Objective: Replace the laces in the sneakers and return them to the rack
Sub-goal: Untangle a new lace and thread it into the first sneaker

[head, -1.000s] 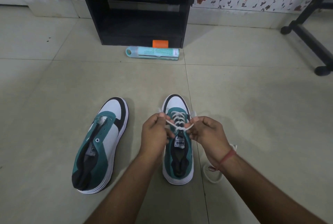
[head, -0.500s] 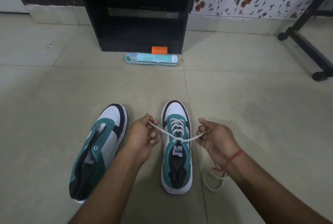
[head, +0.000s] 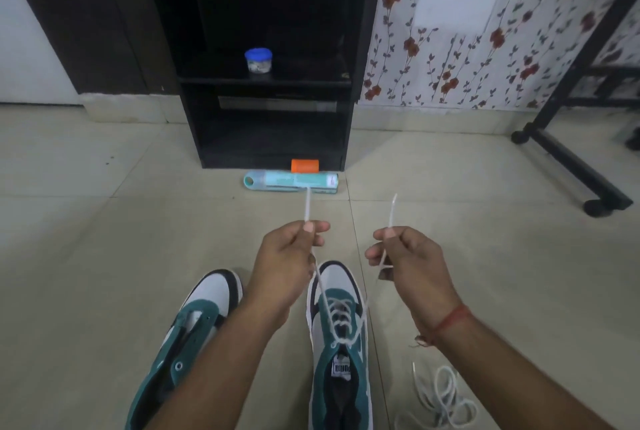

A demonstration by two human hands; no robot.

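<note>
While both hands were raised above the floor, the left hand (head: 284, 267) pinched one end of the white lace (head: 334, 312) between thumb and forefinger, the tip standing up above the fingers. The right hand (head: 408, 263) pinched the other end in like manner, its tip also upright. Lace: threaded through the lower eyelets of the right-hand sneaker (head: 341, 353), teal, white and black, resting on the tiled floor (head: 104, 256) toe away from the person. Second sneaker (head: 187, 339): same colours, no lace, lying just to the left, partly behind the left forearm. Loose coil of white lace (head: 440, 398): on the floor beside the laced sneaker, under the right forearm. Black rack (head: 270, 83): against the wall, well beyond.
</note>
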